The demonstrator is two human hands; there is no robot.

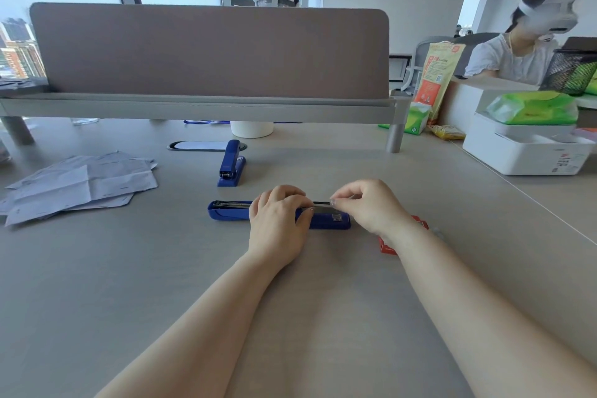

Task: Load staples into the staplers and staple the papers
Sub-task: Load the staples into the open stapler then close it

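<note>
While the left hand (279, 220) curls over the middle of the open stapler (229, 212), thumb on the near side and fingers bent over the far edge, it holds the blue body down flat on the tabletop (161, 284). This stapler lies crosswise in front of the person, and its metal channel shows at the left end. The right hand (371, 207) sits just beside the left, above the stapler's right half, with thumb and fingertips pinched together on a thin silvery strip of staples (322, 203). The strip runs along the top of the stapler between the two hands; whether it already sits in the channel cannot be told. The right hand's other fingers are tucked in.

A red box (387, 244) lies on the tabletop under the right wrist, partly hidden by it. A second stapler (231, 165), also blue, stands shut farther back, well apart from both hands. The papers (80, 184) lie in a loose, creased pile at the left.
</note>
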